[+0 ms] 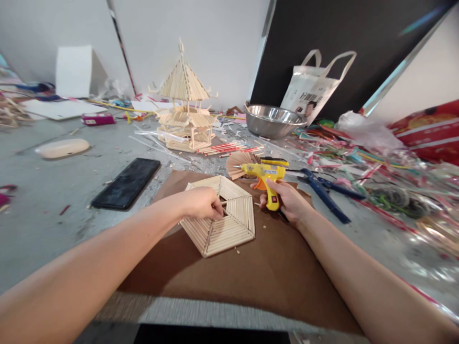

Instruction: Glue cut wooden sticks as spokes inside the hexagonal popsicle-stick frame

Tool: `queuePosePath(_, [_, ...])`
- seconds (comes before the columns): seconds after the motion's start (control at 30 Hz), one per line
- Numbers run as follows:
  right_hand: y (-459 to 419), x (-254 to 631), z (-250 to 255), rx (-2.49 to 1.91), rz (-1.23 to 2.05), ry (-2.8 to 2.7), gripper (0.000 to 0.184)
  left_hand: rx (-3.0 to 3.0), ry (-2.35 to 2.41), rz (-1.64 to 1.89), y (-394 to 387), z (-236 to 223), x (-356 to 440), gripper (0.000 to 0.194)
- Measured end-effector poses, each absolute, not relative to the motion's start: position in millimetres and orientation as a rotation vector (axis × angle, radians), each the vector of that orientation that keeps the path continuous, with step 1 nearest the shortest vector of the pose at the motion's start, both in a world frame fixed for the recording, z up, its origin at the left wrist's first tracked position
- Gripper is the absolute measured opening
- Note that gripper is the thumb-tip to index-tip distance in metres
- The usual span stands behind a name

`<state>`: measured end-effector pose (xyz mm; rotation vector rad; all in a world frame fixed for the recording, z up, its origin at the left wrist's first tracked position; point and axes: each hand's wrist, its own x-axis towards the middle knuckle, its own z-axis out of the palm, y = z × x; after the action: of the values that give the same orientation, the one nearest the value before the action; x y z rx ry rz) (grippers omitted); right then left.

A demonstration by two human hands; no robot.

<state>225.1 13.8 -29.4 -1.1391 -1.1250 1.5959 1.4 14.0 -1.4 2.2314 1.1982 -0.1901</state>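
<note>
A hexagonal panel of pale wooden sticks (233,229) lies on a brown sheet (272,277), with a small opening at its middle. Over that opening my left hand (204,203) is closed, fingertips pressed together and pointing down; whatever they pinch is too small or hidden to name. My right hand (290,200) grips a yellow hot glue gun (267,174) by its handle, just right of the panel. The gun's nozzle points left, above the panel's far right edge. Beneath the gun lies a fan-shaped bundle of thin sticks (234,165), partly hidden.
A stick-built pavilion model (186,105) stands behind the panel. At left lie a black phone (127,184) and a white oval case (62,148). Blue-handled pliers (324,193), a metal bowl (272,122), a white bag (311,86) and coloured scraps (387,172) fill the right side.
</note>
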Motion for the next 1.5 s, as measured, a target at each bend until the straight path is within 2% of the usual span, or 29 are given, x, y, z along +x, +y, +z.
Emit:
queuePosePath(0.57, [15,234,-23,-1.101,1.539,-1.090,0.024,2.157,1.064,-0.124,18,-1,-8,0.027])
queuePosePath(0.9, [20,237,-27,-1.216,1.447,-1.067,0.019,2.241,1.480,0.173,33,1,-21,0.030])
queuePosePath(1.17, [23,232,-29,-1.283,1.446,-1.007,0.014,2.335,1.627,0.241,40,-8,-27,0.028])
queuePosePath(1.27, [24,227,-28,-1.214,1.420,-0.998,0.006,2.355,1.657,0.222,43,-9,-30,0.029])
queuePosePath(1.4, [28,219,-31,-1.116,1.439,-1.034,0.023,2.366,1.669,0.222,45,-12,-32,0.029])
queuePosePath(1.5, [33,218,-37,-1.201,1.313,-1.193,0.022,2.374,1.671,0.239,45,-12,-32,0.029])
